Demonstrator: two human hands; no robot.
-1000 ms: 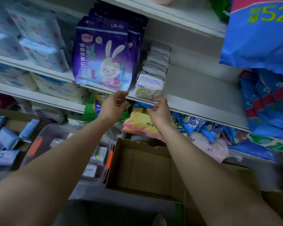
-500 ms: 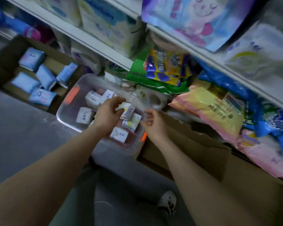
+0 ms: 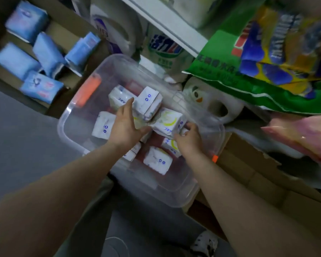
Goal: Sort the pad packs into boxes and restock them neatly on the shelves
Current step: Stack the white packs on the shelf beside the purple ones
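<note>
A clear plastic bin [image 3: 69, 127] with orange latches sits on the floor and holds several white pad packs. My left hand [image 3: 125, 125] is inside it, fingers wrapped around a white pad pack [image 3: 146, 102] in the middle. My right hand [image 3: 188, 138] reaches in from the right and pinches the edge of another white pack with a yellow ring [image 3: 167, 121]. More white packs lie loose, one at the left [image 3: 103, 125] and one near the front [image 3: 157, 162].
A cardboard box [image 3: 59, 110] with several blue pad packs [image 3: 41, 86] stands at the left. Another cardboard box [image 3: 248, 175] is at the right. The shelf edge [image 3: 174, 25] overhangs with a green bag [image 3: 230, 67], a pink pack [image 3: 304, 134] and white bottles.
My view dropped from the shelf to the floor bin. Both hands left the shelf edge, went down into the bin and took hold of white packs.
</note>
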